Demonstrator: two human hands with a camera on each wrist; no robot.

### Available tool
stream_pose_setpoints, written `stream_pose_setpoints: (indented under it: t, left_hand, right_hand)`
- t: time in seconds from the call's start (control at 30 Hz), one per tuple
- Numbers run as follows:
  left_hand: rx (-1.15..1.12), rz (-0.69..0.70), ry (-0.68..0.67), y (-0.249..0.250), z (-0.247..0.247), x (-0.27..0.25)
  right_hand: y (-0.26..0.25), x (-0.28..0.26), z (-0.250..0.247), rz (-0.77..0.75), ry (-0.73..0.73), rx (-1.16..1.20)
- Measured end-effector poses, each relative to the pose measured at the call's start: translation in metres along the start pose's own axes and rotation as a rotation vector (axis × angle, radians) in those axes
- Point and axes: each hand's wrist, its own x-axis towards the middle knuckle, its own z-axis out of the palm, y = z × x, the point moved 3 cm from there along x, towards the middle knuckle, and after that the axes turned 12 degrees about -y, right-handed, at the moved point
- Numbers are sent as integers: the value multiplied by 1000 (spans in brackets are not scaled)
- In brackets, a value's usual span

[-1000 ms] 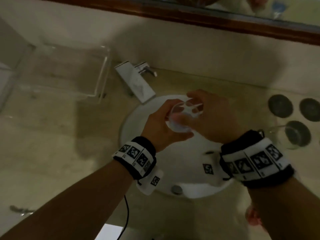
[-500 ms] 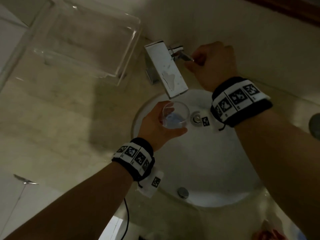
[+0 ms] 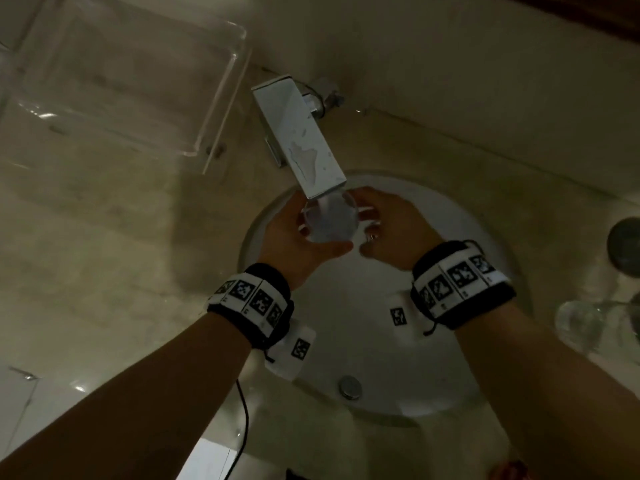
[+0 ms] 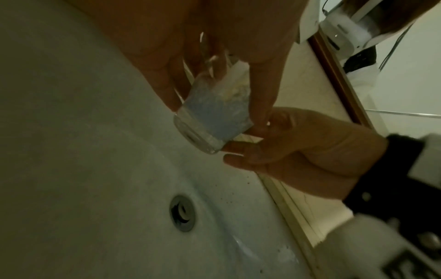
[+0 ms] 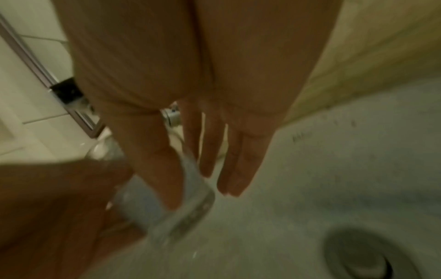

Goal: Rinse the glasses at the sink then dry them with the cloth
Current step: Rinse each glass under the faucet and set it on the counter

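Observation:
A clear tumbler (image 3: 329,220) sits tilted under the flat chrome spout (image 3: 301,140), and water runs into it. My left hand (image 3: 294,233) grips the glass from the left, thumb and fingers curled round its wall (image 4: 214,117). My right hand (image 3: 384,223) lies against the glass's right side with straight fingers. In the right wrist view its thumb rests along the glass (image 5: 167,213) and the other fingers (image 5: 229,169) point down beside it. A second clear glass (image 3: 585,323) stands on the counter at the right.
The round white basin (image 3: 381,358) lies under both hands, its drain (image 4: 182,215) below the glass. The tap lever (image 3: 325,98) is behind the spout. A clear acrylic tray (image 3: 131,74) stands at the back left, and a dark round coaster (image 3: 627,247) at the right edge.
My right hand left the tap lever and came down to the glass. My left hand moved the glass up under the spout, where water now pours in.

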Motion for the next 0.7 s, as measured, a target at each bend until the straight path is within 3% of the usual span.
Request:
stream_pose_setpoints:
  t: [0.2,0.43,0.6,0.7]
  left_hand:
    - [111,62,-55,1,-1,5]
    - [66,53,-95,-5,-5,11]
    - [26,51,-80,-4,-12,14]
    - [-11,-30,-76,1,-12,16]
  right_hand:
    - [-6,1,18,-164,122,147]
    - [-4,1,15,-195,160,204]
    - [0,4,18,-127,134,228]
    - [8,9,24,2,85,202]
